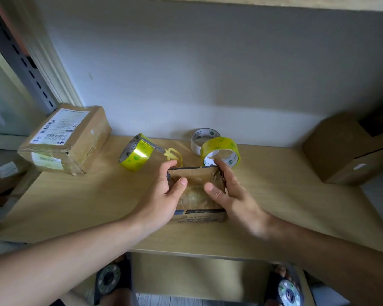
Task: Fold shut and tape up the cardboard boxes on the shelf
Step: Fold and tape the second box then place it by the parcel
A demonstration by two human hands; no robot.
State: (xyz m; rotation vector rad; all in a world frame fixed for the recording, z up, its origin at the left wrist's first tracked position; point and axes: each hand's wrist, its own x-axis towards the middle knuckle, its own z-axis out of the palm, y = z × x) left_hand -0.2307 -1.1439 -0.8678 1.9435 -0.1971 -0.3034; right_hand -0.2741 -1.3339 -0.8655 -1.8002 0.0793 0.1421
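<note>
Standing at the shelf [274, 213], the person held a small cardboard box [197, 191] near the middle of its front edge. The left hand [164, 195] gripped the box's left side, thumb pressed down on the top flap. The right hand [232, 195] clasped the right side, its thumb also lying on the flap. Glossy tape showed across the box top.

Behind the box, toward the back edge, 3 tape rolls stood apart: a yellow roll [136, 155] on the left, a second yellow roll [221, 151] on the right, and a white roll [202, 138] just behind that one. Yellow-handled scissors [171, 153] lay between the yellow rolls. A labelled parcel [66, 138] sat at the back left corner, and a plain brown box [345, 149] at the right edge.
</note>
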